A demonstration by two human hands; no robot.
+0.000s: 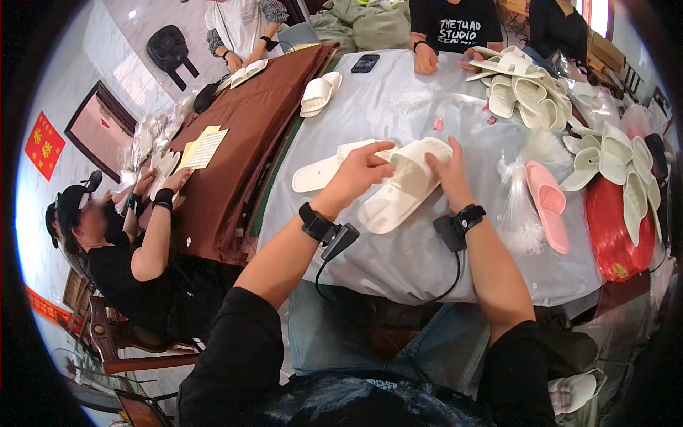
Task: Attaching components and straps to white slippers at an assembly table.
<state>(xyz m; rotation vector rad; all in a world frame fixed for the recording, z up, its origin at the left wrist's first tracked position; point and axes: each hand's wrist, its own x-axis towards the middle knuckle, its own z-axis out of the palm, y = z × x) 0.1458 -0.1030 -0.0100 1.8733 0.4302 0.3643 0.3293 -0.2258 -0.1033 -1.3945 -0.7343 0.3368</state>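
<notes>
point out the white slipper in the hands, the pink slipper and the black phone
white slipper [398, 196], head view, on its sole near the middle
pink slipper [549, 203], head view, on its strap
black phone [365, 63], head view, centre of its screen

Bare grey surface [398, 107] seen open ahead of hands, broken only by two small pink bits [438, 124]. Far-left route taken up by white slipper pair [320, 94] and phone [365, 62]. Right side blocked by pink slipper [548, 205], clear bag bundle [523, 213], heaped white slippers [526, 89]. Near edge below cream slipper [405, 186] left open.
</notes>
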